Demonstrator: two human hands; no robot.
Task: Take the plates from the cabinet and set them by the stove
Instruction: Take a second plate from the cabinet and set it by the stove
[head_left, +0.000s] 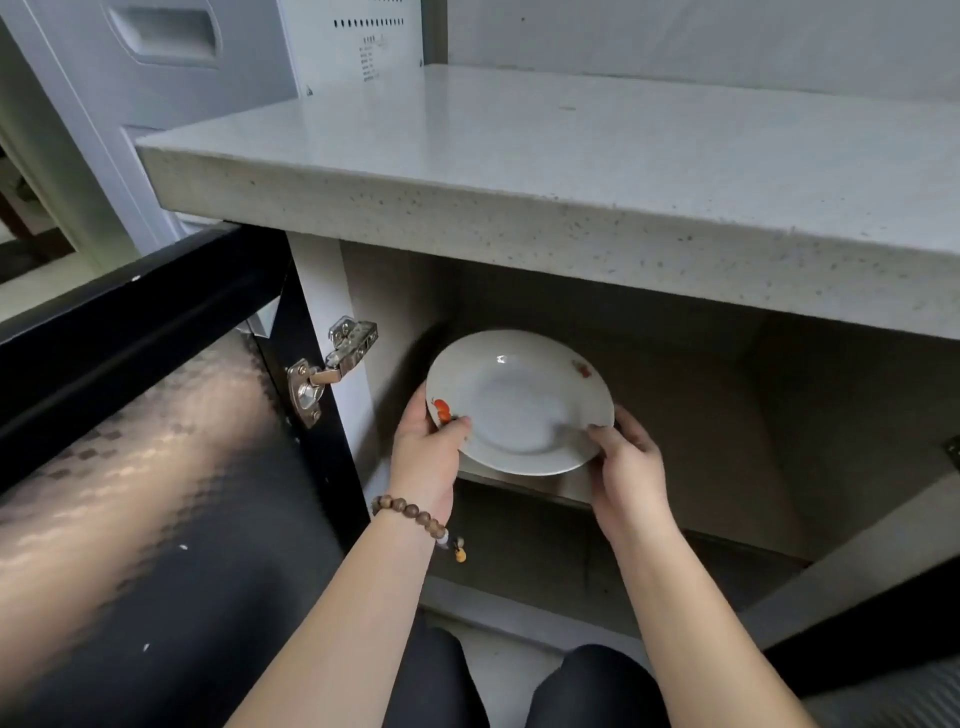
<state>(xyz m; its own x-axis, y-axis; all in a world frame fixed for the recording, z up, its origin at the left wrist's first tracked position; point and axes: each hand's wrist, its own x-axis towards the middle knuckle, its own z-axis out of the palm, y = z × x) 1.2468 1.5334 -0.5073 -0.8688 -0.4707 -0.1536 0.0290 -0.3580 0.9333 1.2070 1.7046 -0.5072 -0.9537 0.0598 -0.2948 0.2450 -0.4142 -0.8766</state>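
1. While held level just under the countertop (519, 171): white plate (519, 400) with red motifs.
2. Pinched by left hand (426, 452), thumb on rim, fingers hidden beneath.
3. Gripped by right hand (628, 467), thumb and fingers curled over rim.
4. Below countertop's left end: cabinet door (156, 467) swung open, hinge (332, 364) showing.

Under the counter (519, 171), open cabinet (727, 415). Inside, at the shelf's (563, 489) front left: plate (519, 402), overhanging the shelf edge; resting or lifted, cannot tell. Left hand (426, 441) on the plate's left rim, thumb on top; right hand (628, 462) round its near right rim. Bracelet (415, 514) on the left wrist. Left of the opening, door (156, 467) swung out toward the camera; hinge (332, 364) between door and cabinet side, just left of the plate. Behind the door, past the counter's left end, fridge (171, 104). Knees (587, 680) at the bottom, before the cabinet, below the arms.
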